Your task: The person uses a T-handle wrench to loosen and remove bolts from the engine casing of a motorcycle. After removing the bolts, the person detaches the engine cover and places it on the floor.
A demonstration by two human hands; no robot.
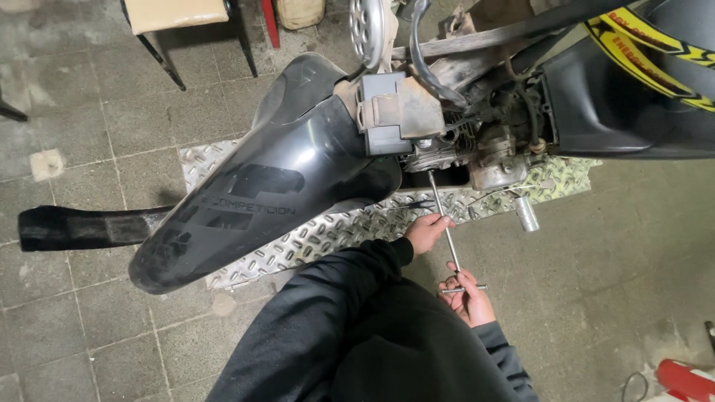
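Nearest us, our right hand (468,298) is closed around the crossbar of a long T-handle wrench (445,227); our left hand (428,232) pinches its shaft midway. The tip meets the engine (439,152) under the black fender (261,193), above the checker-plate stand (335,234).

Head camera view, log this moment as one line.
left hand: steadies shaft | right hand: grips crossbar | T-handle wrench: tip at engine | loose socket: on floor

Single head camera, looking steeply down, close over workshop floor (97,141).
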